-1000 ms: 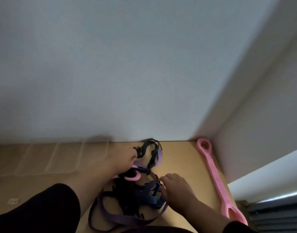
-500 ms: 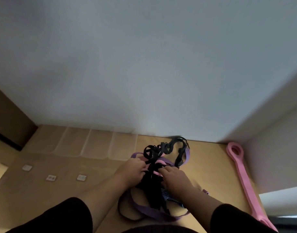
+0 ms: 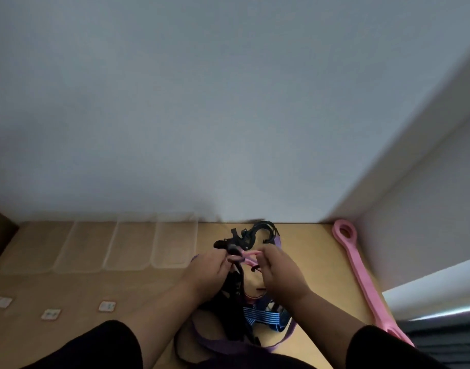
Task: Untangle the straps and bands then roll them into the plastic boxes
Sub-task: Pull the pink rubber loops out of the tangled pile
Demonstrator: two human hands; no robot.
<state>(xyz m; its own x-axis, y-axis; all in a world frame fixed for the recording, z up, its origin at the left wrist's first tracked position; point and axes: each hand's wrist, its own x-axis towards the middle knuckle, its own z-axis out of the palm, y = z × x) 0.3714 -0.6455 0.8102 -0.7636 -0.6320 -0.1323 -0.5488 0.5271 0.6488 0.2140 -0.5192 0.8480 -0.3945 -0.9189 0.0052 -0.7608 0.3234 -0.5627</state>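
**Tangle held at table centre; four boxes ranged along the wall**

Two hands are seen, both sleeved in black; the left hand (image 3: 207, 267) is curled, its grip pinching black webbing at the top of the tangle (image 3: 239, 296); the right hand (image 3: 279, 272) is curled likewise, its grip pinching a thin pink band (image 3: 251, 253) that is stretched between the two hands. The tangle is lifted at its top and trails onto the wooden table (image 3: 68, 296) between the forearms; within it are counted one black webbing strap with plastic buckles (image 3: 251, 234), one flat purple band (image 3: 223, 343) looping at the near side, and one blue striped elastic (image 3: 260, 314); further pieces cannot be separated. Four clear plastic boxes (image 3: 127, 243), rectangular with rounded corners, are ranged side by side against the wall, left of the tangle. One long pink rubber band (image 3: 361, 272) with a ring-shaped end is laid along the right wall, well apart. Three small white square pads (image 3: 107, 306) are noted at the near left.
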